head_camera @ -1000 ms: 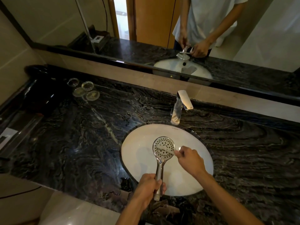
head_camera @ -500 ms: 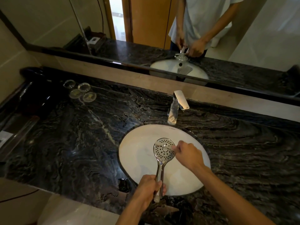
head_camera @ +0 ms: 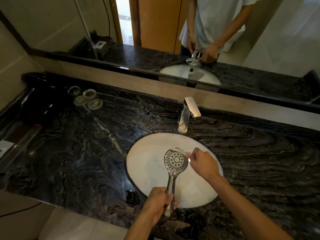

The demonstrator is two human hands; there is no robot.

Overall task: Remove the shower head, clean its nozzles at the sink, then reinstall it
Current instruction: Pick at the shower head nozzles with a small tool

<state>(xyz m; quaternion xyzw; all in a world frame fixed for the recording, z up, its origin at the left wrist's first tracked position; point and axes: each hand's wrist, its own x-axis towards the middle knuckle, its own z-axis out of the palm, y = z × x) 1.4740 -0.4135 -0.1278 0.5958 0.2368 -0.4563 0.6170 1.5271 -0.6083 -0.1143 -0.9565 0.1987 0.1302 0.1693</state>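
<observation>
Our left hand (head_camera: pixel 158 202) is wrapped tight round the handle of the chrome shower head (head_camera: pixel 175 168), holding it face-up over the white sink (head_camera: pixel 149 163); our right hand (head_camera: pixel 203 162) sits at the right rim of the nozzle face, fingers curled and pinching something small and pale we cannot identify. Behind the sink stands the faucet (head_camera: pixel 187 113) on the dark marble counter (head_camera: pixel 78 149), glass coasters (head_camera: pixel 87 99) far left, mirror (head_camera: pixel 173 32) above.

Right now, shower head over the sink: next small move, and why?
Probably bring the right hand back across the round chrome shower head: its dotted nozzle face points up over the white oval sink, the left hand grips the handle, and the right hand's fingertips sit at the rim.
</observation>
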